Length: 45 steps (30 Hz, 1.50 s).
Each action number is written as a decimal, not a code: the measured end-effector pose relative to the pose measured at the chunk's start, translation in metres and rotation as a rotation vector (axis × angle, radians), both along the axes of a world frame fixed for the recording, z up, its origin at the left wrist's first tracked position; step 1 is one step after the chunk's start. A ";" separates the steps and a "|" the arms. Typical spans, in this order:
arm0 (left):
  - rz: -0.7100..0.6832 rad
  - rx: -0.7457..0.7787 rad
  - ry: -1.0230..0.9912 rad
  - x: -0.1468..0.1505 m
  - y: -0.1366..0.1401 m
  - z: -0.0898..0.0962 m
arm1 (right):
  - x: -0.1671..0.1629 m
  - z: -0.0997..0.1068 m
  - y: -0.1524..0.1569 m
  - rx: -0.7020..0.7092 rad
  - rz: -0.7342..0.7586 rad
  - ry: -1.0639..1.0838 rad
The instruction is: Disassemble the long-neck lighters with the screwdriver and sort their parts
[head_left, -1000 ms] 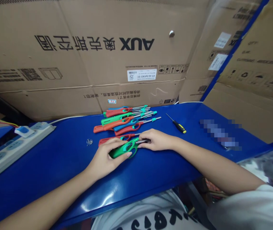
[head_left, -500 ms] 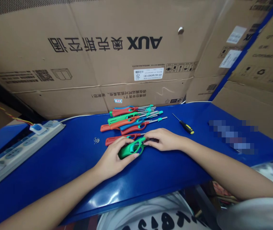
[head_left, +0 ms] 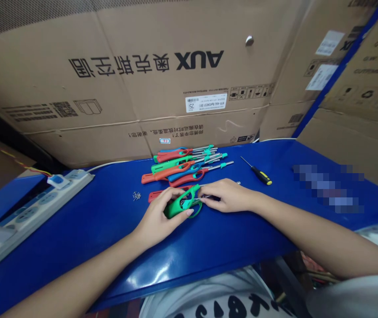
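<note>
My left hand (head_left: 162, 216) is wrapped around the handle of a green long-necked lighter (head_left: 177, 206), low over the blue table. The green shell gapes at its front end, and a teal trigger (head_left: 186, 203) and thin wires show inside. At that end my right hand (head_left: 225, 195) is closed, thumb and fingertips pinching a thin metal rod (head_left: 205, 197); its far part is hidden by the fingers. Just behind my hands lies a red lighter (head_left: 155, 195), partly covered by them. Farther back is a pile of several lighters, an orange one (head_left: 162, 173) among them.
Small screws (head_left: 136, 195) lie in a heap on the left. A black and yellow screwdriver (head_left: 261, 175) rests at the right. A white power strip (head_left: 39, 207) runs along the left edge. Cardboard (head_left: 126, 97) walls the back of the blue table (head_left: 162, 256).
The front of the green shell has opened wider, and the teal trigger has shifted inside it. My right hand has moved slightly right; the view has shifted a little.
</note>
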<state>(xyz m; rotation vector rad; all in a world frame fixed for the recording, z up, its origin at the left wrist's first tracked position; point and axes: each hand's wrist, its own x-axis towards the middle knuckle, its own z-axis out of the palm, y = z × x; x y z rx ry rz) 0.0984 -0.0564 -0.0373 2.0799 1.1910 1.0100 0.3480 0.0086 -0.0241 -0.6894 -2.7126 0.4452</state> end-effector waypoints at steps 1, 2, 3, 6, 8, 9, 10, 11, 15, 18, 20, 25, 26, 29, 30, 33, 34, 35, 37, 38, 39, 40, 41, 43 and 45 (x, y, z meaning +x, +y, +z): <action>0.008 -0.005 -0.017 0.000 -0.001 0.000 | 0.000 0.000 -0.001 0.005 -0.002 -0.014; 0.011 -0.010 -0.033 0.000 -0.001 0.000 | 0.000 0.001 -0.001 0.006 -0.003 -0.027; 0.010 -0.011 -0.048 0.000 -0.002 0.000 | 0.000 0.001 -0.002 0.008 -0.003 -0.039; 0.005 -0.014 -0.092 0.000 -0.004 0.000 | -0.001 0.004 -0.003 0.015 0.001 -0.073; 0.016 -0.015 -0.153 0.000 -0.004 0.000 | 0.000 0.006 -0.003 0.025 0.004 -0.103; 0.027 -0.013 -0.200 0.000 -0.004 0.001 | 0.001 0.006 -0.003 0.033 0.005 -0.121; 0.036 -0.009 -0.256 -0.001 -0.004 0.001 | 0.002 0.006 -0.002 0.040 0.005 -0.140; 0.048 0.000 -0.317 -0.002 -0.003 0.002 | 0.003 0.006 -0.002 0.046 0.004 -0.155; 0.147 0.049 -0.408 -0.012 0.003 0.011 | 0.006 0.006 0.000 0.056 -0.010 -0.161; 0.110 0.045 -0.052 -0.018 0.007 0.017 | 0.007 0.008 -0.001 0.068 -0.028 -0.143; 0.033 0.045 0.234 -0.019 0.008 0.018 | 0.006 0.010 -0.001 0.078 -0.033 -0.136; 0.012 0.026 0.466 -0.018 0.011 0.014 | 0.005 0.010 -0.002 0.117 -0.038 -0.143; 0.006 0.026 0.469 -0.017 0.011 0.014 | 0.005 0.009 -0.002 0.116 -0.043 -0.142; -0.011 0.045 0.473 -0.017 0.010 0.013 | 0.005 0.007 -0.002 0.104 -0.056 -0.129; -0.015 0.051 0.483 -0.017 0.009 0.012 | 0.004 0.007 -0.002 0.103 -0.063 -0.119; -0.018 0.069 0.530 -0.018 0.009 0.010 | 0.004 0.006 -0.002 0.125 -0.081 -0.086; -0.018 0.074 0.544 -0.018 0.009 0.010 | 0.004 0.007 -0.002 0.136 -0.083 -0.083; -0.018 0.079 0.557 -0.019 0.008 0.009 | 0.004 0.007 -0.002 0.147 -0.084 -0.086; -0.004 0.087 0.580 -0.019 0.008 0.009 | 0.003 0.008 -0.002 0.160 -0.087 -0.096; 0.009 0.091 0.587 -0.018 0.008 0.009 | 0.003 0.008 -0.002 0.162 -0.086 -0.095; 0.022 0.094 0.590 -0.018 0.007 0.010 | 0.003 0.008 -0.002 0.161 -0.079 -0.092; 0.032 0.096 0.586 -0.017 0.006 0.012 | 0.003 0.008 -0.002 0.158 -0.067 -0.087; 0.038 0.096 0.578 -0.017 0.005 0.014 | 0.003 0.008 -0.002 0.157 -0.055 -0.081; 0.025 0.089 0.552 -0.017 0.004 0.018 | 0.004 0.008 -0.001 0.156 -0.037 -0.061; -0.010 0.077 0.521 -0.021 0.004 0.025 | 0.008 0.010 0.002 0.142 -0.026 -0.019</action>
